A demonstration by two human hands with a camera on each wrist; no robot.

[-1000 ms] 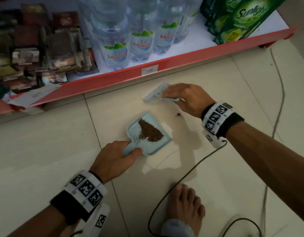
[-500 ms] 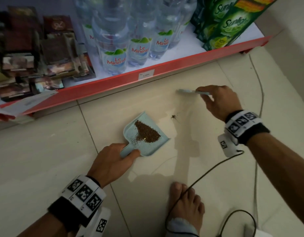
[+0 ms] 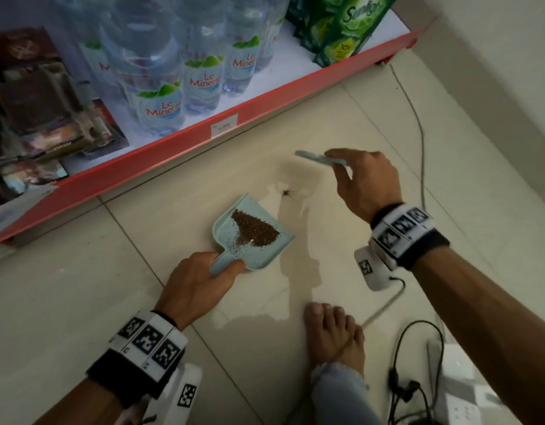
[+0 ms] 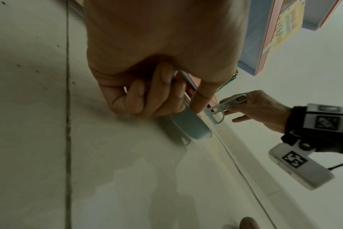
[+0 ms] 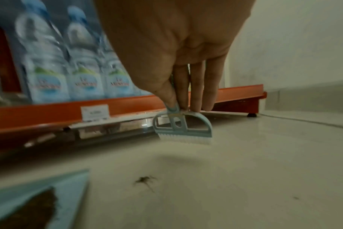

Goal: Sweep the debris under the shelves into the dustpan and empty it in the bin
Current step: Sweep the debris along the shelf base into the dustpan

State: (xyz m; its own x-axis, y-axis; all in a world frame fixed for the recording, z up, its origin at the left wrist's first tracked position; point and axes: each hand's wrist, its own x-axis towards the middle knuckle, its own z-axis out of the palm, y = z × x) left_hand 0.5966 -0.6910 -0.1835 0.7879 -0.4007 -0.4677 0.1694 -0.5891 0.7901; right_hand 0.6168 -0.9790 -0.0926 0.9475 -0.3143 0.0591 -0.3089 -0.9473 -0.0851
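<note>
A light blue dustpan (image 3: 265,256) lies on the tiled floor with a pile of brown debris (image 3: 255,233) in it. My left hand (image 3: 228,266) grips its handle. To the right, my right hand (image 3: 335,162) pinches the handle of a small blue brush (image 3: 314,157), held just above the floor by the red shelf edge (image 3: 203,130). A small dark clump of debris (image 3: 288,194) lies on the floor between brush and dustpan. In the right wrist view the brush (image 5: 183,131) hangs with white bristles down, the clump (image 5: 145,181) in front of it.
Water bottles (image 3: 160,108), green pouches (image 3: 348,29) and dark boxes (image 3: 44,96) fill the bottom shelf. A cable (image 3: 420,133) runs along the floor at the right wall. A bare foot (image 3: 335,335) and a white device with black cables (image 3: 467,403) sit at bottom right.
My right hand has carried the brush to the right, away from the dustpan's mouth, and turned it edge-on. The dustpan and my left hand have stayed put.
</note>
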